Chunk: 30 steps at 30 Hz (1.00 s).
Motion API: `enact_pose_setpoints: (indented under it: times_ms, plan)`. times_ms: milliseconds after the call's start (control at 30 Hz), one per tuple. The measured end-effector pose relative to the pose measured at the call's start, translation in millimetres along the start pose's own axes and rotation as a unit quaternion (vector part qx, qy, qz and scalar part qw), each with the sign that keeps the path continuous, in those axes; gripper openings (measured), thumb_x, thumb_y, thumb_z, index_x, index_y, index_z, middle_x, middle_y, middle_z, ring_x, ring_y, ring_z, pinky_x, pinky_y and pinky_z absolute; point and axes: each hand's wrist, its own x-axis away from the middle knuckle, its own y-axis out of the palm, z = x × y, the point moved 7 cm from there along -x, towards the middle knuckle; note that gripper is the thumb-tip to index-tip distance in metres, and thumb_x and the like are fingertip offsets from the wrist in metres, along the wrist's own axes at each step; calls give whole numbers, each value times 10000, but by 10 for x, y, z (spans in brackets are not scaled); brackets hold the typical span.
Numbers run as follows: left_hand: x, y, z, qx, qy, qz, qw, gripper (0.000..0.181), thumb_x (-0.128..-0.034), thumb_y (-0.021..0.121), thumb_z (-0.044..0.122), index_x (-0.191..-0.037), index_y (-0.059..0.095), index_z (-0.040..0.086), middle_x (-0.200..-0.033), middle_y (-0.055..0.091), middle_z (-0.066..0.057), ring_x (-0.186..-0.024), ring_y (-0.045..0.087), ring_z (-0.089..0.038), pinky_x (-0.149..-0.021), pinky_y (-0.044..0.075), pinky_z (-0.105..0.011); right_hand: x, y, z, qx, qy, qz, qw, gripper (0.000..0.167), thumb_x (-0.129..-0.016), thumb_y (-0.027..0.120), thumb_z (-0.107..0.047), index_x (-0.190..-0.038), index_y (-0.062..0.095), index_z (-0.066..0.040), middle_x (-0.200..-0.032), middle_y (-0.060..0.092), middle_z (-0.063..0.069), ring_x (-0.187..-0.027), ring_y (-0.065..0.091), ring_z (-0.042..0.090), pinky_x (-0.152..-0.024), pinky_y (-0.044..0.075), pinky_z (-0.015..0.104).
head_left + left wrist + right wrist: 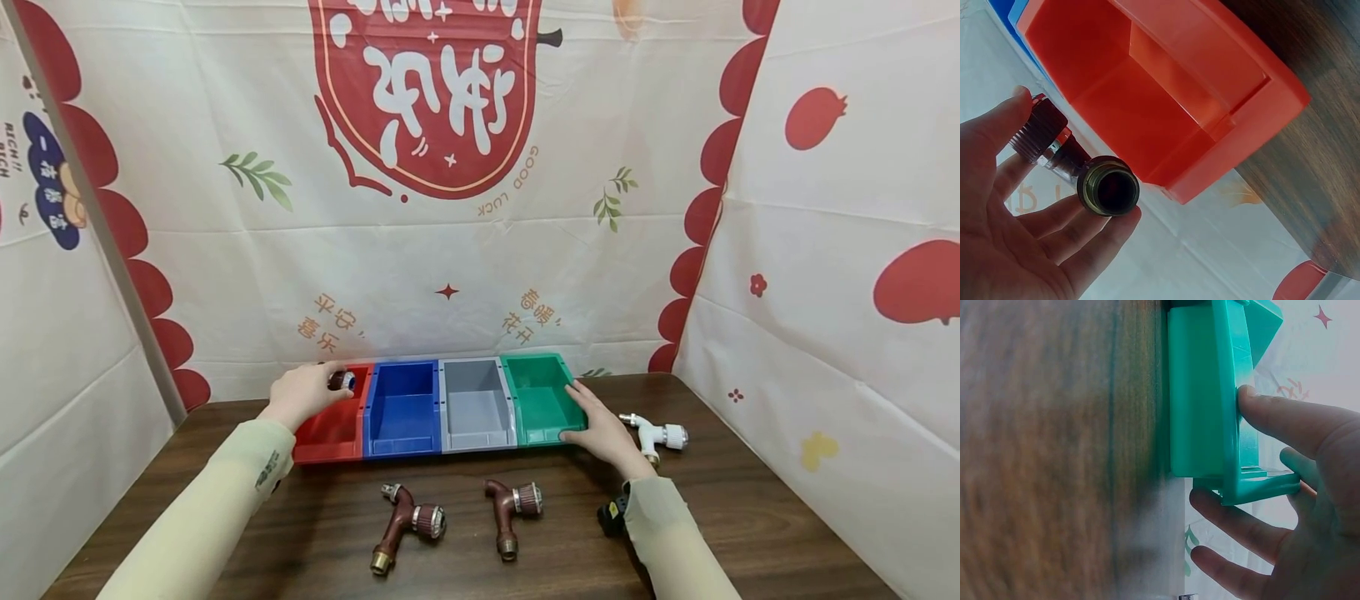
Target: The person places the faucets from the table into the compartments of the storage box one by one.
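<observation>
My left hand [306, 392] [1035, 231] holds a dark red faucet [342, 381] [1072, 159] above the red bin [330, 451] [1204, 169]; the thumb and fingers grip it around its ribbed knob and body, its threaded opening facing the left wrist camera. At the other end of the row, my right hand [606, 429] [1310, 487] rests on the rim and side of the green bin [543, 400] [1200, 394], thumb on the rim and fingers spread along the bin's end.
Between the end bins stand a blue bin [402, 417] and a grey bin [476, 408]. Two dark red faucets [401, 525] [505, 518] lie in front. A white faucet [656, 435] lies at the right, and a black object [611, 517] is beside the right sleeve.
</observation>
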Motion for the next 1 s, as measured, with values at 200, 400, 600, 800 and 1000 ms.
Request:
enact_pose_setpoints:
  times_ms: [200,400,600,800,1000]
  plan:
    - [-15,29,-11,-30,-57,2,10000,592,-858,722,388,-1363,556,129,-1261,570,-247,-1016,562,-398,-748,510,-581,6,33,10,6,15,-11,10000,818,-855,748,-153,-1523,285,-56,-1592,184,148,-1400,254,416,-1022,323,636]
    - [-18,44,17,-30,-3,50,10000,580,-858,724,384,-1355,561,134,-1263,574,-235,-1033,562,-408,-775,492,-613,2,16,18,6,12,28,10000,820,-853,750,-149,-1522,286,-53,-1593,185,142,-1402,252,412,-1023,324,633]
    - [-10,70,4,12,-13,31,10000,563,-856,728,377,-1333,575,120,-1255,591,-221,-1042,568,-403,-810,477,-629,-5,-2,6,35,0,46,10000,820,-851,750,-148,-1521,288,-51,-1591,188,149,-1401,252,413,-1025,322,634]
    - [-14,87,-20,77,-41,25,10000,560,-852,735,364,-1326,581,110,-1244,600,-215,-1040,572,-384,-822,477,-621,-6,-16,-2,33,44,39,10000,816,-855,746,-150,-1522,287,-55,-1592,187,143,-1404,248,411,-1026,318,636]
    - [-10,98,-33,109,-94,4,9999,560,-852,738,360,-1331,579,118,-1241,604,-210,-1037,575,-385,-816,479,-623,-6,-17,0,58,49,21,10000,820,-854,749,-160,-1524,287,-66,-1590,195,142,-1405,246,410,-1028,315,635]
